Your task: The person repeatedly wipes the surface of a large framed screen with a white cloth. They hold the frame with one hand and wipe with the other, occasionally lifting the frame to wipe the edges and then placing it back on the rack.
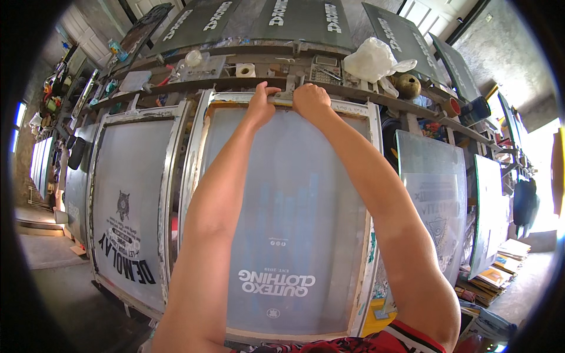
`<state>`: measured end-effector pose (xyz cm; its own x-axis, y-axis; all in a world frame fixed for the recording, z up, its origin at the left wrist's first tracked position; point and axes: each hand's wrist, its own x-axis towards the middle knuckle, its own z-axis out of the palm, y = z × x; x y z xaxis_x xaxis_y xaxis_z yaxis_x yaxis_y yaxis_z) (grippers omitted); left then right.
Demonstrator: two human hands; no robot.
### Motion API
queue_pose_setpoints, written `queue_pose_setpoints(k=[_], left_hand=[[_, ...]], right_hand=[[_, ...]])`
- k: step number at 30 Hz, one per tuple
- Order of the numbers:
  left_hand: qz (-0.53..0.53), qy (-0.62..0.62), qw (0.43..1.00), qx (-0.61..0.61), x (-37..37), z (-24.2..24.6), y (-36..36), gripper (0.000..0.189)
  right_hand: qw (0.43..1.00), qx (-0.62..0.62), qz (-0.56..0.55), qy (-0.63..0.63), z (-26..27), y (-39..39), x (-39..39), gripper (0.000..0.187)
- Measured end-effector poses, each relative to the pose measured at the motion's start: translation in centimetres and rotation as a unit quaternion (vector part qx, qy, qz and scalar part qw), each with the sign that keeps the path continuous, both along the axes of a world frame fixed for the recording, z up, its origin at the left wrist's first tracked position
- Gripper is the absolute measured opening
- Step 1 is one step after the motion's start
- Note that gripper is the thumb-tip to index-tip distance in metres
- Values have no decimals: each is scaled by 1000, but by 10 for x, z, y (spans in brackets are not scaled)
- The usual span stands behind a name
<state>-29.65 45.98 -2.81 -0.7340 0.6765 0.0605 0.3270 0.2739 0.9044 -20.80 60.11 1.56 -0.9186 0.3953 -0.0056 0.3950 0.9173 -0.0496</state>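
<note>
A screen-printing frame [372, 132] lies before me, its pale mesh [282, 154] bearing reversed lettering and small emblems near the close end. Both my arms reach across it to the far rail [231, 97]. There my left hand [263, 107] rests at the rail, a finger extended towards a metal hinge clamp [290, 84]; its palm side is hidden. Just right of the clamp, my right hand [311, 102] is curled into a fist at the rail. A metal pin stands up beside its knuckles. What lies inside that fist is hidden.
At left lies a second printing screen [128, 159]. Glass plates [435, 163] stand at right. The shelf beyond holds a tissue roll [245, 70], a calculator [325, 69], a white plastic bag [371, 59] and a round brown pot [407, 86]. Dark printed panels [304, 22] lean behind.
</note>
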Motion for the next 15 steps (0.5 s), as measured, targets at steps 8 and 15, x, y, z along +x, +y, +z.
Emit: queue_pose_setpoints(k=[8, 15], left_hand=[[8, -32, 999, 4, -1, -3, 1, 82], [24, 110, 993, -32, 1, -14, 4, 84]], right_hand=[[994, -106, -34, 19, 10, -4, 9, 28], [975, -209, -69, -11, 6, 16, 89, 38]])
